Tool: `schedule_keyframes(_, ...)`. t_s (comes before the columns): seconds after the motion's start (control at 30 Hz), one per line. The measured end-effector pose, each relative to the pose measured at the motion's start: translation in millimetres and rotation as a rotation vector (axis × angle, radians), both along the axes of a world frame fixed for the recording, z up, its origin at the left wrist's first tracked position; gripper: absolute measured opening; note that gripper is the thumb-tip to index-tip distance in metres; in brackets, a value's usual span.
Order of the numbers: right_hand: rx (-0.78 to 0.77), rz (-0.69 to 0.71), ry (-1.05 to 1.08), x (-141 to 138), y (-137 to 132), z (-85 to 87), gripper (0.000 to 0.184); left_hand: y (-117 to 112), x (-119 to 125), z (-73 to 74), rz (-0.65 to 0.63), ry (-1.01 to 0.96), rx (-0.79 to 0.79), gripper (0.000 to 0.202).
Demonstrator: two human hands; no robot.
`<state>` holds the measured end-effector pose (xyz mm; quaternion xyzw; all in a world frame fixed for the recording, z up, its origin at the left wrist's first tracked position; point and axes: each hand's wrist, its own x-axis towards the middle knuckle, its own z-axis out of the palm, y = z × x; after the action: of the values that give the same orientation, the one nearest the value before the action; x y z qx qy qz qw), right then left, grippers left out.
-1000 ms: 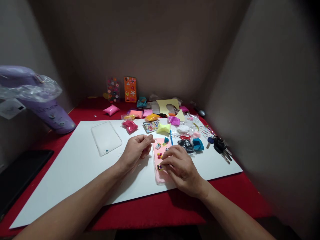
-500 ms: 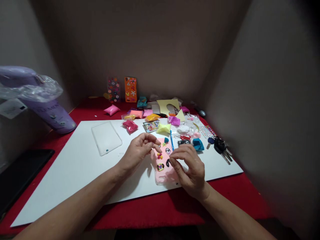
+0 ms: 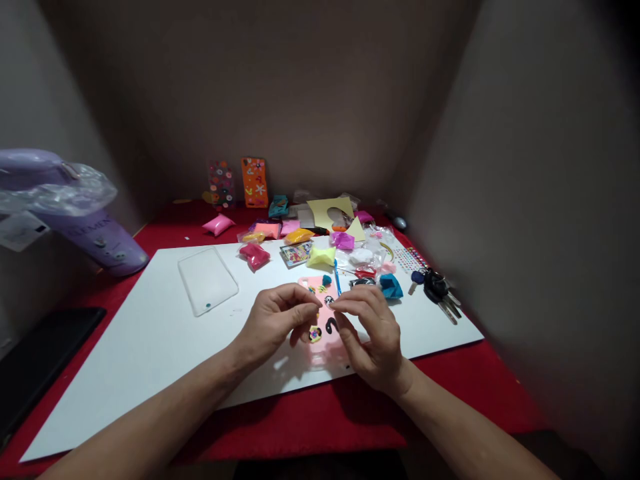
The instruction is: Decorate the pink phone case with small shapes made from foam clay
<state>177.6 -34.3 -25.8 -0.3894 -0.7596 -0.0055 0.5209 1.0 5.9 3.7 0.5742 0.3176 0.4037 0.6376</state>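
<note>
A pink phone case [image 3: 326,333] with small colourful clay decorations lies on a white board [image 3: 150,340]. Both hands hover just above it with fingertips meeting. My left hand [image 3: 277,320] is curled in a pinch over the case's left side. My right hand [image 3: 373,330] is also pinched, its thumb and forefinger touching the left hand's fingertips. Whatever tiny piece sits between the fingers is too small to make out. The case's lower part is partly hidden by the hands.
A clear phone case [image 3: 207,279] lies on the board's left. Several clay packets [image 3: 255,255], yellow paper [image 3: 330,212], scissors [image 3: 364,272] and keys [image 3: 437,290] crowd the back right. Two decorated cases [image 3: 254,181] lean on the wall. A purple appliance [image 3: 75,213] stands left.
My right hand lifted off the pink case and came up to meet the left hand's fingertips. The left hand shifted slightly right and down over the case.
</note>
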Motion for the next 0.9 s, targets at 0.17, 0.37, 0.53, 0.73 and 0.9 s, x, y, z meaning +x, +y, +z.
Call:
schedule_keyframes(0.17, -0.040, 0.016, -0.023, -2.9, 0.0, 0.6, 0.029, -3.0, 4.0, -2.9, -0.013, -0.005, -0.005, 0.016)
schedule_keyframes(0.37, -0.029, 0.056, -0.030, -2.5, -0.5, 0.2, 0.023, -4.7, 7.1, -1.4, 0.009, 0.018, -0.001, 0.018)
schedule_keyframes(0.53, -0.043, 0.042, -0.029, -2.8, -1.0, -0.7, 0.022, -5.0, 5.5, -0.7, 0.038, 0.041, -0.001, 0.016)
schedule_keyframes(0.73, -0.025, 0.059, -0.030, -5.8, 2.2, -3.1, 0.019, -5.1, 5.5, -5.0, 0.001, 0.036, 0.019, 0.016)
schedule_keyframes(0.9, -0.024, 0.051, -0.008, -6.1, 1.3, -2.5, 0.022, -5.3, 5.9, -2.2, -0.007, 0.080, 0.001, 0.018)
